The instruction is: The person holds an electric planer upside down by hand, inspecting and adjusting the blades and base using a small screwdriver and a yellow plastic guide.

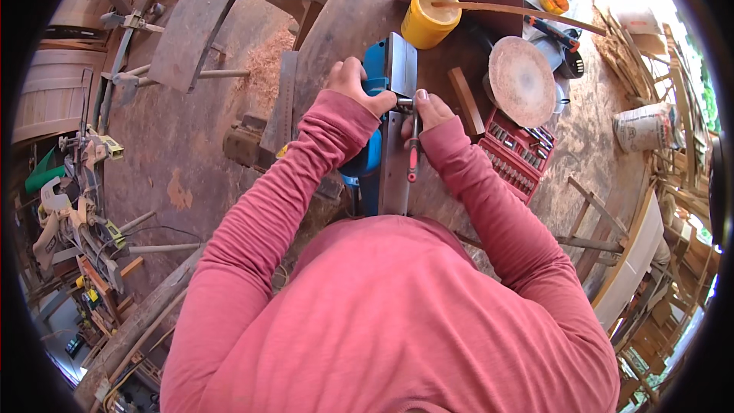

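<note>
A blue power tool (375, 57) with a long metal sole (401, 61) lies lengthwise in front of me. My left hand (355, 90) is closed over its left side, fingers on the blue body and thumb against a small metal socket piece (405, 103) at the middle of the sole. My right hand (430, 115), at the tool's right side, holds a ratchet wrench (413, 160) with a red and dark handle pointing toward me. Its fingertips are by the wrench head; some fingers are hidden behind the handle.
The workbench (332, 8) bears a yellow jar (424, 23) with a stick, a round pale disc (520, 80), a wood block (466, 99), a red socket set (508, 160) and a small orange tub (552, 0). Machinery (69, 206) and timber (180, 30) stand left; a sack (642, 126) sits right.
</note>
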{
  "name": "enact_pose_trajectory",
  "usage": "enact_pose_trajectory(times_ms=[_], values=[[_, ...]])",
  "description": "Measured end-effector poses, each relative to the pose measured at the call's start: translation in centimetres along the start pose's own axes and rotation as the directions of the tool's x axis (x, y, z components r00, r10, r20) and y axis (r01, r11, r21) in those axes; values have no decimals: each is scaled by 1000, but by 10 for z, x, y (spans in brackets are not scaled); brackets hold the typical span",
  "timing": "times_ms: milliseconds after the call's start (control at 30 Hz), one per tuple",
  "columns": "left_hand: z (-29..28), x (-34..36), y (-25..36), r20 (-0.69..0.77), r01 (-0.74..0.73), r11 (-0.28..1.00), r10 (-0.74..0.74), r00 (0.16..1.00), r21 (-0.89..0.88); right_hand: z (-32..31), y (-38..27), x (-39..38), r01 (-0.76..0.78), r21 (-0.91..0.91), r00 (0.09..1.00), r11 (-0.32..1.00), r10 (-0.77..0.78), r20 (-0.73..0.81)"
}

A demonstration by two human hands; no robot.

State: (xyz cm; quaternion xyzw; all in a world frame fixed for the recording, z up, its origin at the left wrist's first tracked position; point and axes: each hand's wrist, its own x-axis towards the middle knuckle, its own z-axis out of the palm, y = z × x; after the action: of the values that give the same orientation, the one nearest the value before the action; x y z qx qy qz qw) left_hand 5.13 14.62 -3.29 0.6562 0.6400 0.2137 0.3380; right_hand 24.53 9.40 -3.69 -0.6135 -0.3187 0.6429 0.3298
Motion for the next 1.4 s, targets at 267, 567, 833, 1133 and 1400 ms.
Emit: enact_pose_trajectory(times_ms=[267, 567, 833, 1133, 1400], values=[[2, 0, -1, -56, -41, 999, 41, 998, -2, 4, -2, 2, 174, -273, 981, 946, -189, -31], [-5, -2, 3, 27, 26, 999, -27, 999, 29, 32, -24, -6, -190, 289, 963, 938, 235, -131], [1, 1, 2, -39, -32, 999, 31, 999, -16, 30, 24, 13, 339, -476, 827, 811, -499, -261], [-2, -3, -1, -18, -36, 999, 36, 999, -22, 18, -7, -2, -9, 175, 998, 985, 19, -55], [-8, -7, -6, -21, -101, 990, 100, 995, -99, 32, -13, -14, 24, 302, 999, 953, -13, -36]])
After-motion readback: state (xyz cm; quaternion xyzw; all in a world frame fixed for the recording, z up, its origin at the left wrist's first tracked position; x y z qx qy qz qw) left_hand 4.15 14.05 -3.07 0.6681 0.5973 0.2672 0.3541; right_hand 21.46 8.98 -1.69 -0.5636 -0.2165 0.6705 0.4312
